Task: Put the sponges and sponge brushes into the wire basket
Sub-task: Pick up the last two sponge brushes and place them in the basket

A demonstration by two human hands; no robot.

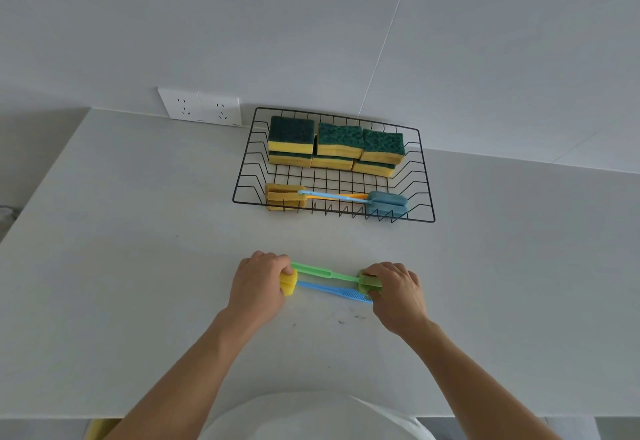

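Observation:
On the white counter in front of me lie two sponge brushes side by side. My left hand (258, 282) grips the yellow sponge head (288, 284) of the blue-handled brush (332, 291). My right hand (398, 289) grips the green sponge head (370, 282) of the green-handled brush (318, 271). The black wire basket (420, 176) stands farther back, near the wall. Inside it are several yellow-and-green sponges (337, 145) stacked along the back, and two brushes at the front: an orange-headed one (284, 195) and a blue-headed one (387, 202).
A double wall socket (201, 107) sits on the wall left of the basket. The counter's left edge runs diagonally at the far left. The near counter edge is just below my forearms.

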